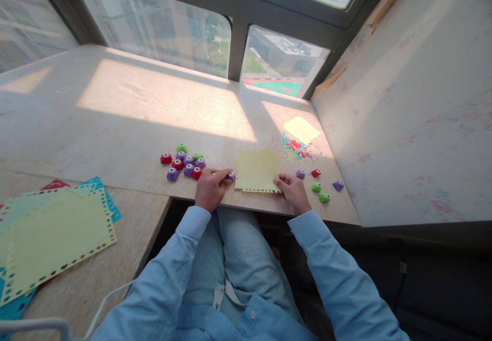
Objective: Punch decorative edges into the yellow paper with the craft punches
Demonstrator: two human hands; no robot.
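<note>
A pale yellow sheet of paper (257,169) lies at the front of the wooden surface, with punched shapes along its left and bottom edges. My left hand (210,189) is closed on a small purple craft punch (230,176), which sits at the sheet's left edge. Whether the paper is inside the punch's slot I cannot tell. My right hand (294,189) pinches the sheet near its lower right corner. Close to my left hand stands a cluster of purple, red and green craft punches (188,160). Right of my right hand are several more, among them a green punch (324,197).
Red, blue and pale confetti (295,147) is scattered beyond the sheet, beside a yellow paper piece (302,129). Punched coloured sheets (61,233) overlap at the left, near a white cable (109,296). Windows (172,28) stand behind, and a papered wall (418,125) bounds the right.
</note>
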